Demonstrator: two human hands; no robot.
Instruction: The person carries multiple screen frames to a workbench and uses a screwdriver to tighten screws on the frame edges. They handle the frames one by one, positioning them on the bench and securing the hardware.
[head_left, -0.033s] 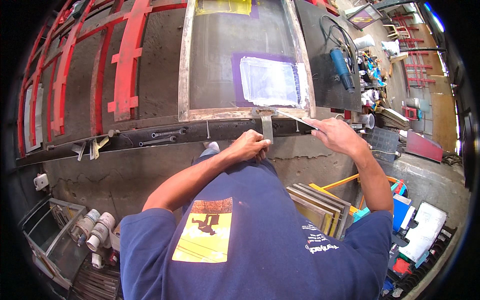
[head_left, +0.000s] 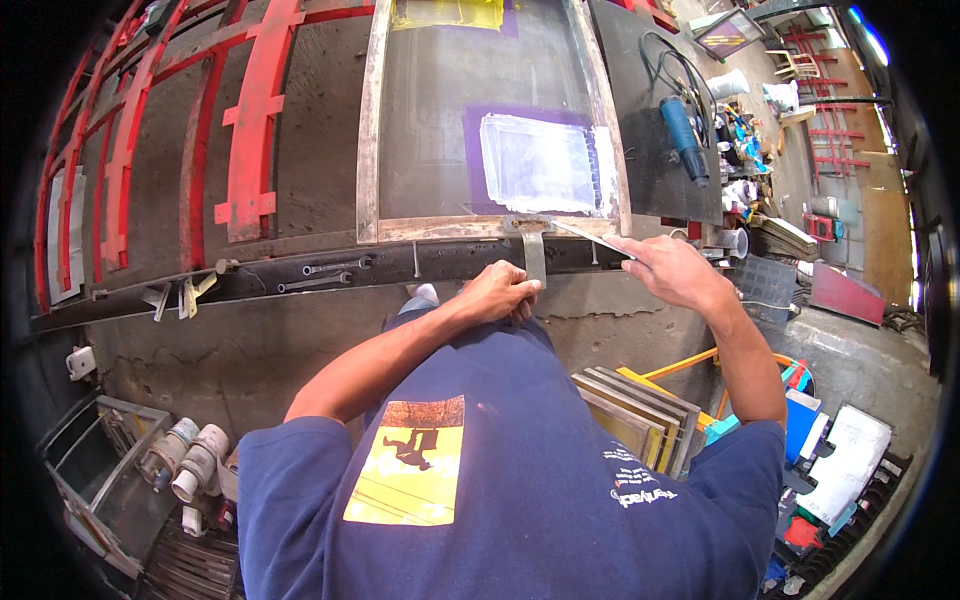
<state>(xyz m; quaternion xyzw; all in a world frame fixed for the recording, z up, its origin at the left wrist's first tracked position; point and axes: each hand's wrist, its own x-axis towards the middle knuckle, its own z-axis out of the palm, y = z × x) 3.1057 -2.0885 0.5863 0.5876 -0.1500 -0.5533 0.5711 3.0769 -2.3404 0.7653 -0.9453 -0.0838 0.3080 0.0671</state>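
A wooden-framed printing screen (head_left: pixel 420 150) lies ahead of me. Its mesh carries a white ink patch (head_left: pixel 540 165) bordered in purple, and a yellow patch (head_left: pixel 445 12) at the far end. At the middle of the frame's near rail sits a metal bracket (head_left: pixel 532 250), its strip reaching toward me. My left hand (head_left: pixel 500 292) has its fingers closed on the strip's near end. In my right hand (head_left: pixel 675 268) is a slim metal tool (head_left: pixel 592 237), held at a slant with its tip beside the bracket's bolted top. The tool's handle end is hidden by my fingers.
Spanners (head_left: pixel 320 275) and metal clamps (head_left: pixel 190 295) lie along the dark ledge on the left. Red metal racks (head_left: pixel 255 130) stand beyond it. A blue corded power tool (head_left: pixel 683 138) rests on the dark board at right. Several stacked screens (head_left: pixel 640 405) lean below my right arm.
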